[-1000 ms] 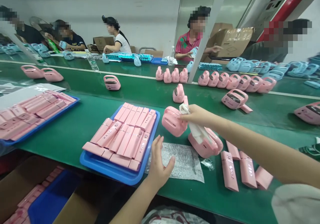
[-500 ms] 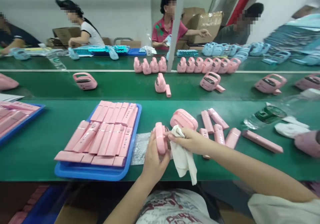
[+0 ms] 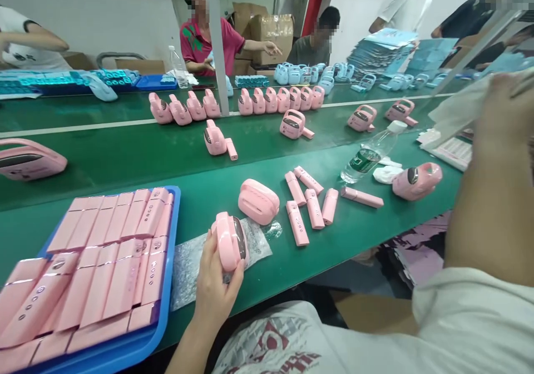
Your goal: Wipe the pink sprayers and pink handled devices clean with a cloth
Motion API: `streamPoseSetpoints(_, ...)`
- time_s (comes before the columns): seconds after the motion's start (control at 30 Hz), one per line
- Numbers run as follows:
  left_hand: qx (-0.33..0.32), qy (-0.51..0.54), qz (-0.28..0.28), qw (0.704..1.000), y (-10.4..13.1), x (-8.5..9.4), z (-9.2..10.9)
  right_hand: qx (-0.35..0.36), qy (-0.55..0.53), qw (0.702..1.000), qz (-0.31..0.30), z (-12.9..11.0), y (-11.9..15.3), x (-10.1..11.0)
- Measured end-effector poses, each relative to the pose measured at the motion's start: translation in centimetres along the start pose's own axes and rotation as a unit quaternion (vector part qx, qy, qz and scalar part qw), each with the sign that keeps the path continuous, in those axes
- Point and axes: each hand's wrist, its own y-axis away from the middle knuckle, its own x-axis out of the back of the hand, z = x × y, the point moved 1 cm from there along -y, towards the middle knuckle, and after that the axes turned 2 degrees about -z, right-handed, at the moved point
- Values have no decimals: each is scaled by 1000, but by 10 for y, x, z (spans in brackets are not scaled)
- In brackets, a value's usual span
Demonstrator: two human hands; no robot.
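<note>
"Gripping what, with your left hand (image 3: 214, 285)?"

"You have its fingers curled around the pink handled case (image 3: 228, 242), above the clear plastic sheet (image 3: 186, 265) on the worktop (image 3: 267, 279), between the blue tray (image 3: 174, 229) and another pink case (image 3: 258, 201)."

"And your right hand (image 3: 511, 104)?"

"Raised, blurred, closed on a white cloth (image 3: 453, 109)."

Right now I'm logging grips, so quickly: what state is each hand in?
Left hand: closed around a pink handled case.
Right hand: raised at the picture's edge, blurred, apparently closed on a white cloth.
</note>
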Motion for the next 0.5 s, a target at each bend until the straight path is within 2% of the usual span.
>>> streamPoseSetpoints(0.07, -1, -8, -1, 1000, 0, 1, -2, -67, 18, 997, -25, -6, -5, -21)
streamPoseSetpoints(0.13, -10, -13, -14, 1000, 0, 3, -4, -39, 10, 996, -84, -15, -1, -46)
streamPoseSetpoints(0.2, -20, -15, -28, 999, 0, 6, -7, 9, -7, 993, -114, -20, 8, -69)
streamPoseSetpoints(0.33, -11, -8, -22, 1000, -1, 8, -7, 50, -41, 995, -78, -14, 22, -98)
streamPoseSetpoints(0.5, 6, -3, -10, 1000, -2, 6, 1, 40, -45, 998, -26, 2, 19, -107)
